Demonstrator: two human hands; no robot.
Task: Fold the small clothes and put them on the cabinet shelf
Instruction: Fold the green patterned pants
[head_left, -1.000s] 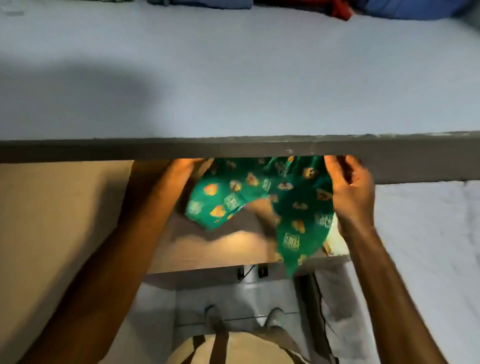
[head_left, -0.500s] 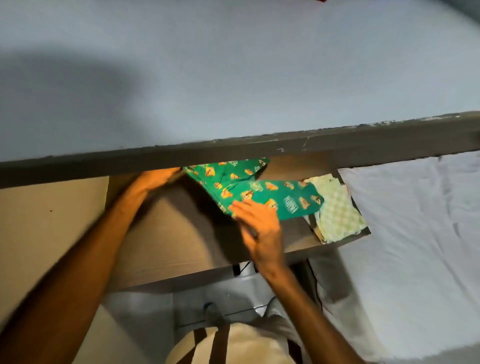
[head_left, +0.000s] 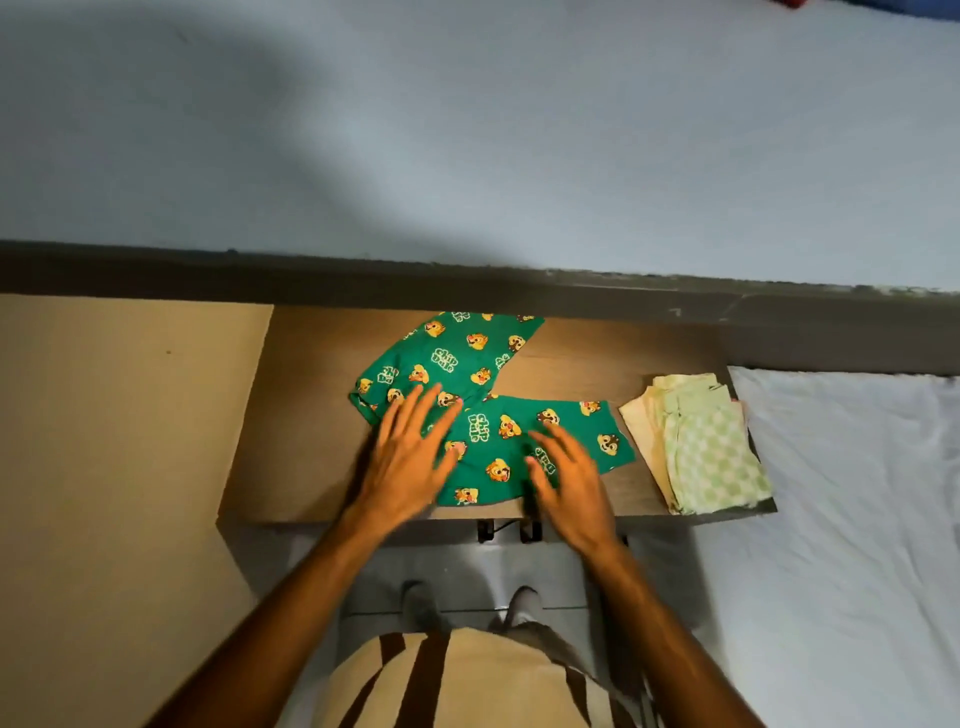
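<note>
Two hands work over the green printed shorts (head_left: 470, 374) in our single head view, and the change from a moment ago is plain: half a second back the shorts were half lifted, one end held up under the grey ledge, and now they lie spread flat on the brown cabinet shelf (head_left: 291, 441), legs splayed in a V. Our left hand (head_left: 410, 457) rests on the waist end with fingers (head_left: 431, 400) straight and spread, gripping nothing; our right hand (head_left: 571, 478) lies on the nearer leg, fingers (head_left: 545, 441) apart and a little blurred, also holding nothing. We judge this as smoothing before the first fold, so the shorts are on the shelf but not yet folded. Just beside them to the right sits a stack of folded pale checked cloths (head_left: 701, 447), apart from the green leg. The grey ledge (head_left: 467, 291) overhangs the back of the shelf and could crowd our reach; a white bed sheet (head_left: 857, 493) lies further right.
</note>
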